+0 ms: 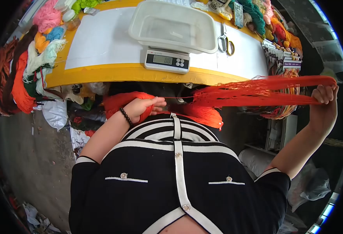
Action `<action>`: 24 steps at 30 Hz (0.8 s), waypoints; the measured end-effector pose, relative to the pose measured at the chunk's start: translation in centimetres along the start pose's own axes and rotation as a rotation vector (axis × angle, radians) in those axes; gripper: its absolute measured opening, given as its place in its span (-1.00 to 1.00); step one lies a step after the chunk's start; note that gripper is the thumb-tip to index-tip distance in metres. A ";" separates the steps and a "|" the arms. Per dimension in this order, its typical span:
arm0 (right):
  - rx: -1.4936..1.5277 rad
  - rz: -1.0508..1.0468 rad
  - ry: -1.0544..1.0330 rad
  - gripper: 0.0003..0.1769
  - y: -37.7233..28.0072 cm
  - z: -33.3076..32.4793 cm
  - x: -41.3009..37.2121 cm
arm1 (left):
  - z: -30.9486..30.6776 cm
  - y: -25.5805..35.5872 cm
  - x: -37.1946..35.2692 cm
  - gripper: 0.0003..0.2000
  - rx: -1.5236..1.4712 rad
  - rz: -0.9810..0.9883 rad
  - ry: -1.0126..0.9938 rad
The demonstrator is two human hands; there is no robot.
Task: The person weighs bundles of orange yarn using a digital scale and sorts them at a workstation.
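A long loop of red thread [253, 91] stretches to the right in front of the table. At its far right end my right hand [325, 95] is closed around the loop, arm held out. My left hand [150, 106], with a dark bead bracelet on the wrist, holds a second red bunch of thread [121, 102] at the left. A thin strand runs from near the left fingertips to the stretched loop. More red thread [204, 115] hangs over my lap between the hands. The left palm is partly hidden by thread.
On the yellow-edged table [128, 72] stand a scale [167, 60] with a translucent plastic tub [173, 27] on it, and scissors [225, 41]. Coloured skeins [46, 17] lie at both ends. Thread sample cards [282, 58] hang at the right edge.
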State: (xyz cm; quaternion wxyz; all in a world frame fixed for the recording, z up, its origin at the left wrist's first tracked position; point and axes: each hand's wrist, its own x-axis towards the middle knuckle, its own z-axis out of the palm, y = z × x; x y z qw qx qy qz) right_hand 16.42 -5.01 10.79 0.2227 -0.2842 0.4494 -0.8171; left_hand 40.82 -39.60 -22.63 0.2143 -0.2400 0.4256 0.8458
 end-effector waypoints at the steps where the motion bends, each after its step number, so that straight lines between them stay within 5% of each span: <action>1: 0.036 -0.036 0.024 -0.81 -0.3 -0.4 -0.3 | 0.0 0.0 0.1 -0.56 0.004 0.005 0.004; 7: 0.050 -0.046 0.116 -0.80 0.1 -5.5 -2.9 | 0.1 1.1 -1.6 -0.48 -0.530 0.343 -0.143; 9: 0.019 -0.057 0.174 -0.80 1.0 -6.5 -3.3 | 0.4 1.0 -3.4 -0.49 -0.496 0.360 -0.122; 14: 0.007 0.010 0.228 -0.80 3.5 -8.6 -3.5 | -1.0 3.2 -8.6 -0.44 -0.661 0.828 0.061; 15: -0.015 0.023 0.249 -0.80 4.0 -8.6 -3.4 | -1.8 4.0 -9.9 -0.53 -0.710 0.950 0.075; 16: -0.029 0.032 0.290 -0.79 4.6 -8.8 -3.2 | -4.6 4.0 -10.7 -0.71 -0.719 1.063 -0.135; 18: -0.068 0.080 0.267 -0.80 5.7 -8.4 -2.7 | -8.4 4.5 -14.3 -0.83 -0.730 1.069 -0.034; 19: -0.111 0.132 0.244 -0.81 6.2 -8.3 -2.5 | -7.2 5.8 -15.9 -0.91 -0.461 1.152 -0.028; 20: -0.148 0.156 0.260 -0.83 6.8 -8.5 -2.1 | -5.9 7.0 -18.2 -0.94 -1.354 1.102 -0.106; 23: -0.204 0.160 0.251 -0.72 7.3 -9.2 -1.3 | -19.4 5.6 -27.1 -0.96 -0.889 1.182 -0.185; 24: -0.202 0.159 0.247 -0.72 7.5 -9.1 -1.1 | -19.5 5.7 -27.2 -0.96 -0.887 1.186 -0.184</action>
